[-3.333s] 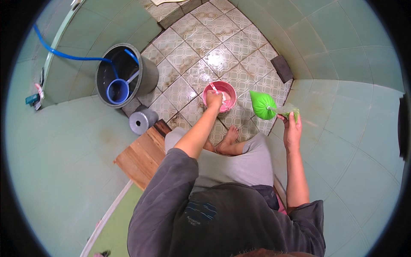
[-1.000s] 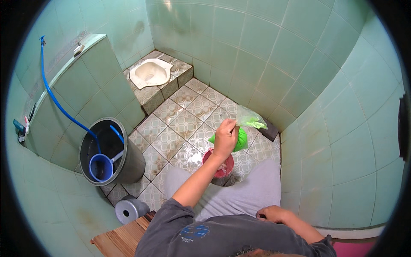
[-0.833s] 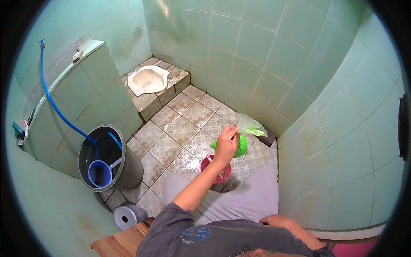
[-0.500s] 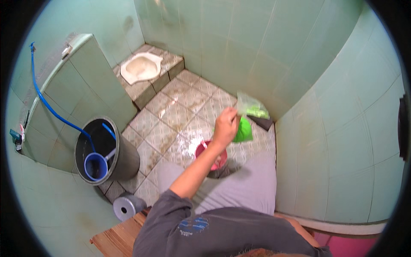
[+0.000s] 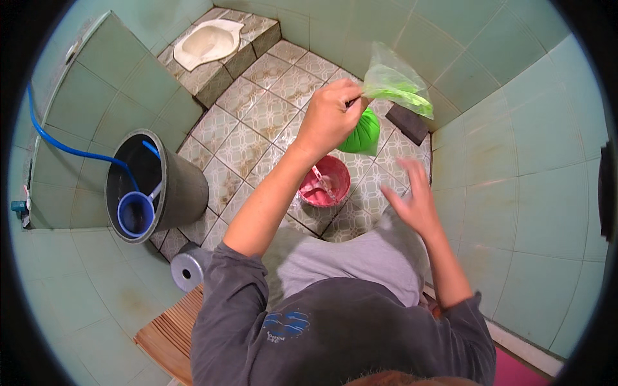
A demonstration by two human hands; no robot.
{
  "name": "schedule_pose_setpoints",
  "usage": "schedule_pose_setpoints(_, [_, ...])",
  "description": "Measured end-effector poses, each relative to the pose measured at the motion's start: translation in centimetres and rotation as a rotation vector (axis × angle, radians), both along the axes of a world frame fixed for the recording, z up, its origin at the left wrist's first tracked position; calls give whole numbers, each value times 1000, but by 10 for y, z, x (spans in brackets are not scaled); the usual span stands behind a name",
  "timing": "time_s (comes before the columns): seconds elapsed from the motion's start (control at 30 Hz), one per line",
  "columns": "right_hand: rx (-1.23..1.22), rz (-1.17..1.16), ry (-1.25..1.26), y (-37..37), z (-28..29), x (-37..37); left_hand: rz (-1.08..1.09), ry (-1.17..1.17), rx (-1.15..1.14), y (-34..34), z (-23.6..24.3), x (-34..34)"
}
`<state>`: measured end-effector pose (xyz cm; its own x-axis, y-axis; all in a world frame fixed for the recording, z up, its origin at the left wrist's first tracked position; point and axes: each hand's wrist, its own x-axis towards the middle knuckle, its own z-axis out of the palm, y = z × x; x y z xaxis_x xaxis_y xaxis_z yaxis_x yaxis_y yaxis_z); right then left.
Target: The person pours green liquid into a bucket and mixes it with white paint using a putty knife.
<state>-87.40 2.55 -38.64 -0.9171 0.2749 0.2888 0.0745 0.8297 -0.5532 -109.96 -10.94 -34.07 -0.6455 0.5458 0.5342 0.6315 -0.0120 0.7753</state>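
Note:
My left hand (image 5: 329, 121) is closed on the gathered neck of a clear plastic bag (image 5: 364, 133). Bright green contents fill the bag's lower part, which hangs beneath my fingers, and its loose top flares out to the right with more green in its folds. My right hand (image 5: 412, 199) is empty beside my knee, slightly blurred, with its fingers apart. Between my legs, below the bag, a small pink bucket (image 5: 348, 183) stands on the tiles. A white-and-pink handled tool (image 5: 324, 183) leans in it; its kind is unclear.
A dark bin-like tub (image 5: 187, 186) at left holds a blue dipper (image 5: 136, 214) and a blue hose (image 5: 74, 151). A squat toilet (image 5: 207, 44) sits on a tiled step at the back. A dark block (image 5: 407, 125) lies by the right wall; a grey stool-like object (image 5: 188, 269) stands lower left.
My right hand has come into clear view at the right, empty. My left hand and the bag appear higher up in the picture, and the pink bucket is less covered by my arm.

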Motion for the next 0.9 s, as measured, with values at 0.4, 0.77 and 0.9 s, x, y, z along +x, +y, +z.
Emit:
schedule_pose_setpoints(0.4, [-372,-56,344,-28,-72,-144,80,135,21,7,-61,16])
schedule_pose_setpoints(0.77, [-1089,-253,245,34,-65,-190,283,-611,335,-48,-123,-9])
schedule_pose_setpoints(0.9, [-1234,-177,256,32,-74,-195,361,-512,595,-34,-118,2])
